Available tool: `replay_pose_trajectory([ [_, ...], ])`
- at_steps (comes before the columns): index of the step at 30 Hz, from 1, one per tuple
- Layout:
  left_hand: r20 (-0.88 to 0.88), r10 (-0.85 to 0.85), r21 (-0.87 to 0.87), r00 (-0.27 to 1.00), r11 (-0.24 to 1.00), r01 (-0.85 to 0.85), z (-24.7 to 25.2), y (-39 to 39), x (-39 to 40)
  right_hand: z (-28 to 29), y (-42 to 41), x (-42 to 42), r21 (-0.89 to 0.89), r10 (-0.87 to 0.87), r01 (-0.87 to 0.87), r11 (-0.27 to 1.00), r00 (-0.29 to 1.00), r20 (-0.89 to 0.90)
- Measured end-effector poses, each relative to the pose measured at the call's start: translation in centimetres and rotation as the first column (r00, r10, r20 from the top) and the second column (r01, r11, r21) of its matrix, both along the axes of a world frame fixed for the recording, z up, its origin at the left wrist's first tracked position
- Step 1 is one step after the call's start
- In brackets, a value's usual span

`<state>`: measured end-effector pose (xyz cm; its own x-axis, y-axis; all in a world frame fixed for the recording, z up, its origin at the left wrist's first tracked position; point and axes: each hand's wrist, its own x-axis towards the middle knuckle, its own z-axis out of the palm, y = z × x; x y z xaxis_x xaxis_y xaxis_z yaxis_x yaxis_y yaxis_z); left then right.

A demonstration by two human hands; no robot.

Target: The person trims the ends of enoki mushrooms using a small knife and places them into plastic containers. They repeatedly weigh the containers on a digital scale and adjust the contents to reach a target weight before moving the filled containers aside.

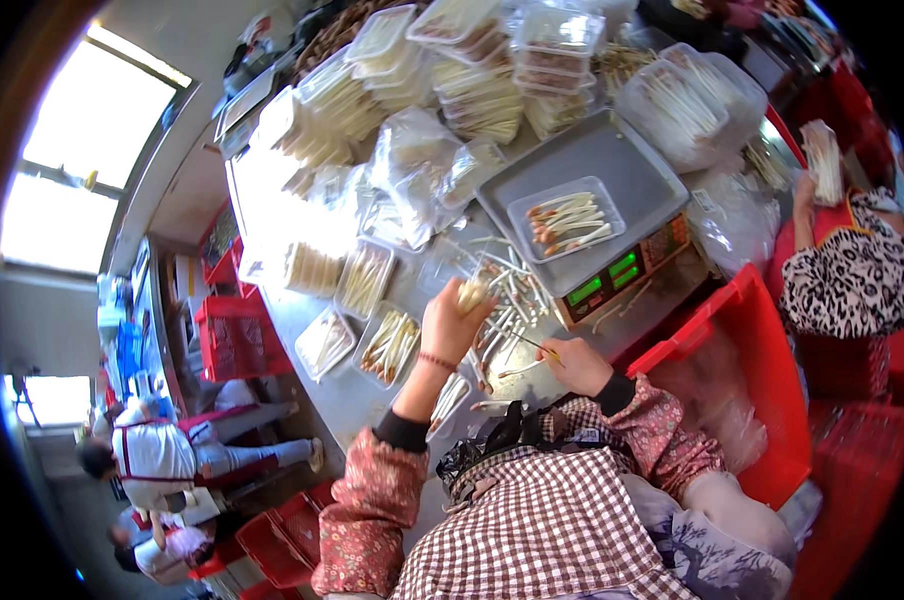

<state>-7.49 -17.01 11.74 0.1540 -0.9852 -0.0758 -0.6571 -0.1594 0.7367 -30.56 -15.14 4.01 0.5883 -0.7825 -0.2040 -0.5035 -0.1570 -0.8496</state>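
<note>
My left hand (pixel 446 324), with a beaded bracelet at the wrist, is closed around a bunch of pale mushroom stems (pixel 471 295). In my right hand (pixel 581 366) is a thin knife (pixel 523 339) with some yellow at its handle; its blade points toward the left hand. Loose long-stemmed, brown-capped mushrooms (pixel 513 294) are scattered on the metal table beneath and between both hands. Beside my left forearm sit open plastic trays of mushrooms, one (pixel 389 345) holding brown-tipped stems. Another mushroom tray (pixel 568 219) rests on the digital scale (pixel 650 180), beyond my right hand.
Stacked filled trays (pixel 474 82) and plastic bags (pixel 414 161) crowd the table's far side. A red crate (pixel 778 405) with clear plastic inside stands at my right. A person in a leopard-print sleeve (pixel 846 289) holds a pale bundle at far right. Other people work at left.
</note>
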Motion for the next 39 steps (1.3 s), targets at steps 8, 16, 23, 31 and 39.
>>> replay_pose_trajectory([
  [8,0.418,-0.398,0.172,0.817,0.917,0.359,-2.7,-17.3,-11.2,-0.2,3.9,-5.7,0.029,-0.308,0.307,0.951,0.946,0.097],
  [16,0.57,-0.528,0.206,0.629,0.833,0.513,-1.4,-16.3,-13.1,-0.2,4.9,-8.2,0.139,-0.421,0.41,0.901,0.905,0.062],
  [23,0.18,-0.167,-0.182,0.969,0.963,0.2,2.2,-6.9,-2.1,0.4,1.7,-5.8,0.103,-0.32,0.311,0.945,0.944,0.085],
  [31,0.22,0.223,0.393,0.95,0.871,-0.296,-6.2,15.4,10.2,0.9,-1.6,0.1,0.091,-0.027,0.024,0.996,0.999,0.026],
  [39,0.53,0.189,0.277,0.827,0.883,-0.379,-15.8,18.3,6.7,0.3,-1.0,8.7,0.039,0.361,-0.366,0.93,0.928,0.086],
])
